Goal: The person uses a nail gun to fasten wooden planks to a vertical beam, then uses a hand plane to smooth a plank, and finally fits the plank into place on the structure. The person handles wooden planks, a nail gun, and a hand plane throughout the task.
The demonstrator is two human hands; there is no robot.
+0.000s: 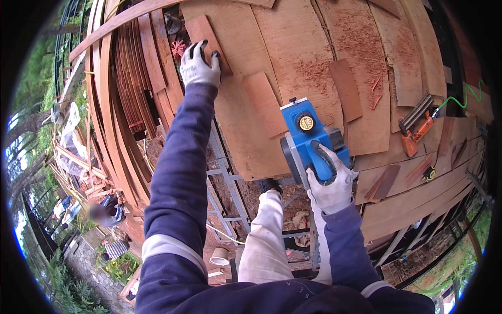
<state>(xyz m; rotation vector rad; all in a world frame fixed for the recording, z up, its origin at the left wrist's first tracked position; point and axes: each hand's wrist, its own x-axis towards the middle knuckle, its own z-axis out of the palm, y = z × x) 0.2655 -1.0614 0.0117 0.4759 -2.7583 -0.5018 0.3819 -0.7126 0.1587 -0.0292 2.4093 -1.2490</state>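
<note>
My left hand (201, 67), in a white glove with dark fingertips, reaches out to the far left. Its fingers are spread over a short reddish-brown board (202, 30), thumb apart on the board's face. A second short board (264, 103) lies flat nearer to me on the plywood. In my right hand (332, 184), gloved the same way, is the handle of a blue electric planer (299, 111). My fingers wrap round that handle. The planer is at the near edge of the plywood; whether it rests there or is lifted, I cannot tell.
Plywood sheets (293, 31) bear wood shavings (319, 73) and another short board (345, 89). An orange nailer (416, 133) with a green hose lies at right, near a tape measure (429, 173). Long planks (112, 120) are stacked at left. Metal framing (225, 172) shows below; people are at far left.
</note>
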